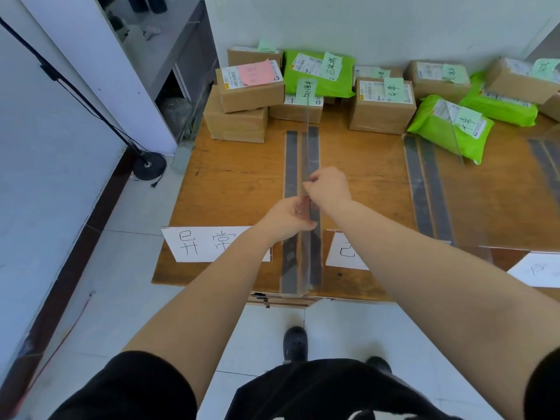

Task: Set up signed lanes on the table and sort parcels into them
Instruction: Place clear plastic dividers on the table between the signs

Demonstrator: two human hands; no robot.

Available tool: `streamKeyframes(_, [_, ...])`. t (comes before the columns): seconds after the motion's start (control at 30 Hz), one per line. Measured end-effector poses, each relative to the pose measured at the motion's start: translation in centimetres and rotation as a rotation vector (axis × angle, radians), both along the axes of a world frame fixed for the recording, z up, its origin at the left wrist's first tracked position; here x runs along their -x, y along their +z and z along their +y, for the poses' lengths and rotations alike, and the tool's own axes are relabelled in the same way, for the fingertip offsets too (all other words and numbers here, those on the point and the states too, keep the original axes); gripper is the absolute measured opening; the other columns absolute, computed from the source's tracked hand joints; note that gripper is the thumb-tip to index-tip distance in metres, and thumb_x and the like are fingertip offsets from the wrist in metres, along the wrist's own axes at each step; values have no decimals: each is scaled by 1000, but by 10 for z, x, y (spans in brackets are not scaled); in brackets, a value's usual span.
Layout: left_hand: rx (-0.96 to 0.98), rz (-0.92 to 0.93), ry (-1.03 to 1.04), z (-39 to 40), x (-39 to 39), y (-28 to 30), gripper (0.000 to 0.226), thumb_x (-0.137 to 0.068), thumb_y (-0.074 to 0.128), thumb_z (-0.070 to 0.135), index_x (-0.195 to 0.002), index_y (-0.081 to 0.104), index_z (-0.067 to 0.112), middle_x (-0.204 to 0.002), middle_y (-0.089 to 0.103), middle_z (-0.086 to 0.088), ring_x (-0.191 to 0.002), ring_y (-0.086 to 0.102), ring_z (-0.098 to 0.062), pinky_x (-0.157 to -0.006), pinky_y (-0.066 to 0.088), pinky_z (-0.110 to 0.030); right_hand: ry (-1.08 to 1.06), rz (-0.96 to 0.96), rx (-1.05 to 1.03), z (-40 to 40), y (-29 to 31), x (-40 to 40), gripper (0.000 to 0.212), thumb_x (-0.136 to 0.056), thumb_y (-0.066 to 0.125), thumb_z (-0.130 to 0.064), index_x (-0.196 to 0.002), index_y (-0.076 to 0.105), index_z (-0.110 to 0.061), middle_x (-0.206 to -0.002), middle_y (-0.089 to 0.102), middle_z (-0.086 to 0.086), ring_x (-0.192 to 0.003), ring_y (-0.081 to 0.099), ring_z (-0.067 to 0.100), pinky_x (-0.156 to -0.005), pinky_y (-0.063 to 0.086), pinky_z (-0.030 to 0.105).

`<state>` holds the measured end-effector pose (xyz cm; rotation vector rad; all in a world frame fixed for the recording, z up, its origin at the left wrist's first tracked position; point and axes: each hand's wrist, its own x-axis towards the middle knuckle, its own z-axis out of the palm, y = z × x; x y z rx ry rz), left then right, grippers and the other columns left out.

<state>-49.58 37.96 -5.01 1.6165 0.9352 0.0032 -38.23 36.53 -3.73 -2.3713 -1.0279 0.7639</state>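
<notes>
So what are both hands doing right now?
Left hand: shut on the clear divider.
Right hand: pinching the same divider's top edge.

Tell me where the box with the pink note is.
The box with the pink note sits at the table's far left corner, stacked on another cardboard box, just left of a green mailer bag.

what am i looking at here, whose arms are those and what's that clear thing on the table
There is no machine: a person wears a camera on the head, so you look down along their own bare arms. The left hand and right hand both grip the top edge of a clear divider standing upright on the wooden table, between dark strips. Paper signs lie along the near edge. Cardboard boxes and green parcel bags with sticky notes wait along the far edge.
</notes>
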Motion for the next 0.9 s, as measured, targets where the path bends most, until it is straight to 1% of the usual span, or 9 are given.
streamKeyframes(0.07, [65,-48,56,0,1,2,37,-79,65,0,-109,56,19,-110,61,-12,-102,59,-26,-102,45,-46,-51,96,-12,2,1,-2,15,-91,56,-14,-86,66,-4,-86,68,13,-74,69,27,-75,59,37])
streamKeyframes(0.17, [140,-88,107,2,3,2,56,-80,64,-7,-129,52,15,-110,59,4,-104,51,-9,-98,41,-29,-78,158,-7,2,3,-3,14,-89,60,-11,-91,67,0,-85,68,14,-75,71,29,-74,60,38])
streamKeyframes(0.3, [125,-73,109,5,3,2,63,-79,65,-5,-135,47,16,-127,59,3,-119,51,-11,-101,39,-30,-55,181,3,-1,0,-3,15,-89,61,-14,-84,68,-1,-81,71,14,-70,72,25,-74,60,37])
streamKeyframes(0.37, [107,-54,146,5,1,2,57,-79,66,-4,-131,51,15,-114,62,8,-114,56,-12,-98,41,-29,-48,189,6,-1,-3,-4,17,-89,61,-15,-80,69,-3,-81,72,14,-70,72,24,-75,60,37])
streamKeyframes(0.47, [75,-29,192,4,-3,2,45,-81,66,3,-123,59,19,-92,64,16,-95,59,-6,-92,42,-26,-27,184,16,-1,-4,-6,16,-89,62,-18,-86,69,-3,-88,72,12,-77,71,23,-78,59,37])
streamKeyframes(0.53, [30,-7,215,4,-6,1,39,-83,66,9,-119,61,20,-87,61,17,-91,56,-5,-86,41,-24,9,170,28,-2,-3,-6,15,-89,61,-19,-91,67,-5,-93,70,11,-83,70,24,-80,58,37])
streamKeyframes(0.7, [-79,25,240,6,-11,10,37,-85,65,13,-120,58,18,-115,60,3,-99,50,-9,-85,42,-23,126,31,50,-6,4,-8,26,-91,57,-24,-113,62,-9,-111,65,8,-99,62,20,-81,51,27])
streamKeyframes(0.8, [-136,-6,220,12,-3,23,46,-87,61,11,-131,48,14,-128,56,-2,-100,50,-10,-73,46,-17,166,-18,0,-6,14,-12,36,-92,55,-22,-126,53,-12,-121,59,6,-108,57,20,-83,45,27])
streamKeyframes(0.9, [-219,-13,238,27,11,38,47,-89,58,13,-134,45,14,-131,54,-3,-109,52,-14,-85,50,-26,220,-87,-64,0,28,-16,42,-93,53,-25,-133,47,-15,-127,56,7,-111,56,22,-88,46,30])
